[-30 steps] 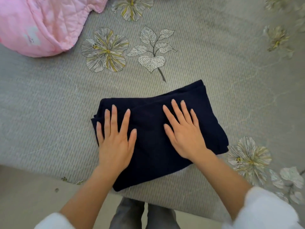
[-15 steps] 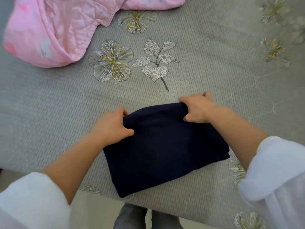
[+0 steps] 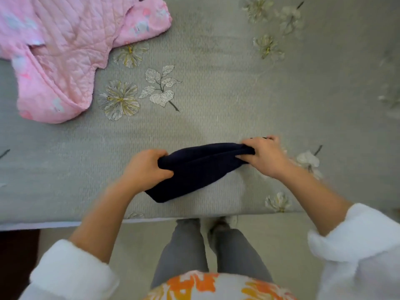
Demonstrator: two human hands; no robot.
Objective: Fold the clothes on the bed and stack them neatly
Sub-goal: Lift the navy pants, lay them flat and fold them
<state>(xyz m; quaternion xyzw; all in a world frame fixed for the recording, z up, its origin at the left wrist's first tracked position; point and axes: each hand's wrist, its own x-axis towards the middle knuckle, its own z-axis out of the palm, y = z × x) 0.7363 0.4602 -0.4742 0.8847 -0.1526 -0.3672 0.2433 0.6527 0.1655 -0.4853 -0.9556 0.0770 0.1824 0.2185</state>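
A folded dark navy garment (image 3: 194, 172) is raised off the grey flowered bedspread (image 3: 227, 100) near the bed's front edge. My left hand (image 3: 145, 169) grips its left end with curled fingers. My right hand (image 3: 264, 156) grips its right end the same way. The cloth sags between the two hands, and its lower corner hangs toward the bed. A pink quilted garment (image 3: 60, 53) lies unfolded at the far left of the bed, apart from both hands.
The bed's front edge (image 3: 65, 223) runs across the lower half of the view. My legs in grey trousers (image 3: 207, 252) stand against it on a pale floor. Bare bedspread stretches to the right and behind the navy garment.
Both hands went from pressing flat on the navy garment to gripping its far edge, then lifted it off the bed. The view has pulled back and shows more of the pink garment.
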